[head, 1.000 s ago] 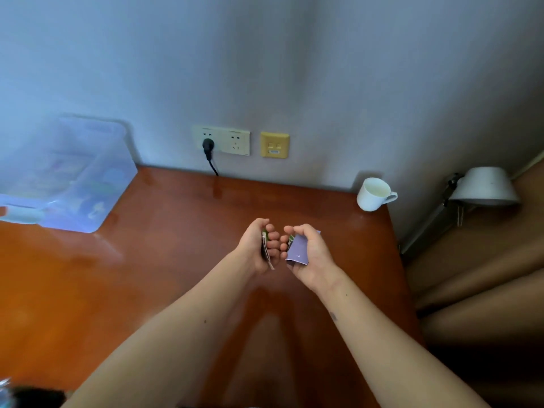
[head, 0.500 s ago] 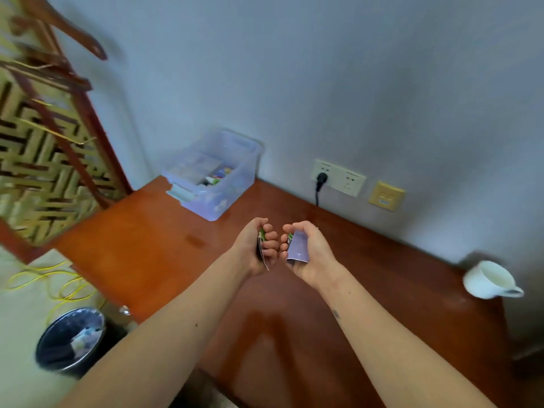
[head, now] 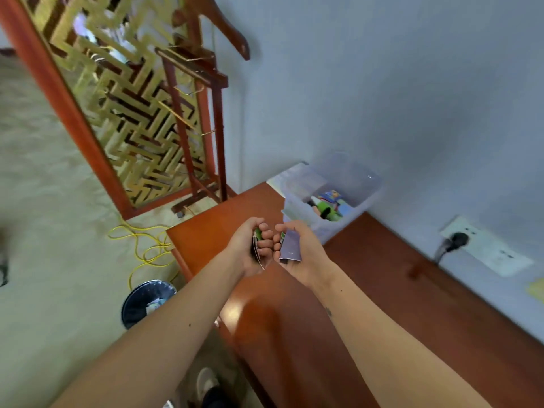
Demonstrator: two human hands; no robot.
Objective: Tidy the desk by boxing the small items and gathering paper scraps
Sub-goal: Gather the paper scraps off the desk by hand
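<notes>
My left hand (head: 251, 245) is curled round a small bunch of paper scraps (head: 257, 242), green and dark, with a thin edge sticking out below the fist. My right hand (head: 297, 248) holds a purple paper scrap (head: 290, 246) against its palm, fingers curled over its top. Both fists hover side by side, knuckles almost touching, above the left end of the reddish wooden desk (head: 368, 304). A clear plastic box (head: 332, 198) with several colourful small items inside stands on the desk's far left corner by the wall, just beyond my hands.
A dark waste bin (head: 147, 301) with scraps inside stands on the beige floor left of the desk. A yellow cable (head: 147, 245) lies coiled near it. A wooden lattice screen and rack (head: 141, 113) rise behind. A wall socket with a black plug (head: 459, 240) is at right.
The view has swung left and down: the box now sits just past my hands, the cup has left the frame, and the bin is closer. Both hands keep their grip on the scraps.
</notes>
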